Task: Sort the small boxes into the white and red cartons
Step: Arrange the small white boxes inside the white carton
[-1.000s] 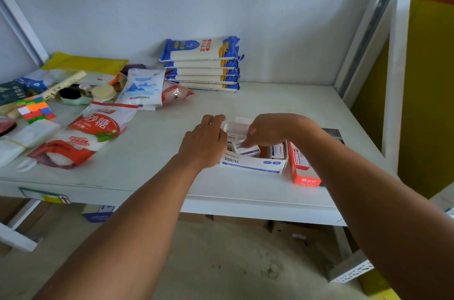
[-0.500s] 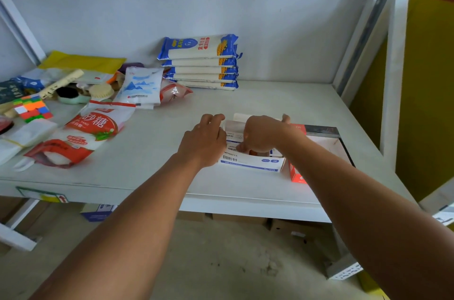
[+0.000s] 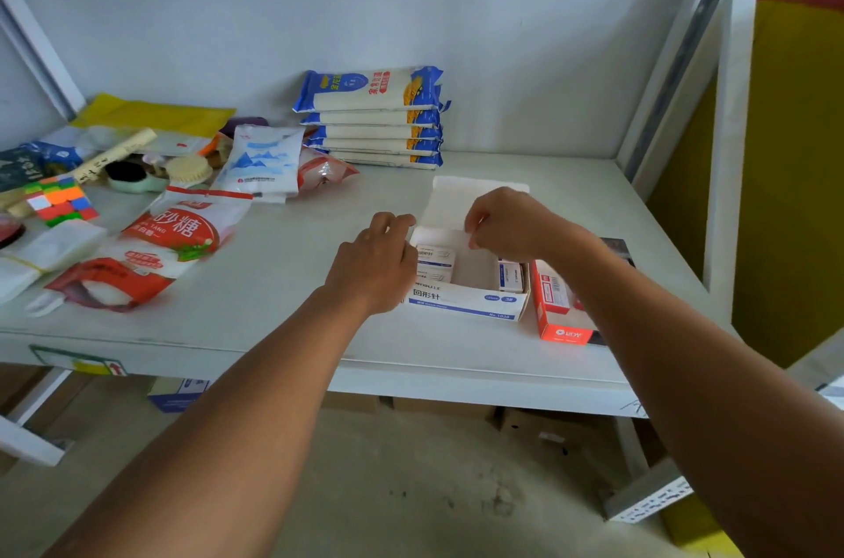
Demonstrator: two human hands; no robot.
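Observation:
The white carton (image 3: 463,304) with blue print lies open near the shelf's front edge, and its lid (image 3: 450,203) stands folded back. Inside it, small white boxes (image 3: 434,259) sit at the left end and another small box (image 3: 510,276) at the right end, with a bare gap between them. My left hand (image 3: 372,263) grips the carton's left wall. My right hand (image 3: 509,221) hovers over the carton's back edge, fingers pinched at the lid's lower edge. The red carton (image 3: 555,311) lies right of the white one, partly hidden by my right forearm.
A stack of blue-and-white packets (image 3: 372,119) leans at the back wall. Sugar bags (image 3: 155,251), a white pouch (image 3: 262,162), a colour cube (image 3: 59,203) and brushes crowd the shelf's left half. A shelf upright (image 3: 726,146) stands at the right; cardboard boxes lie below.
My right hand rose out of the white carton and went back to the lid, which uncovered the boxes inside. My left hand stayed on the carton's left wall.

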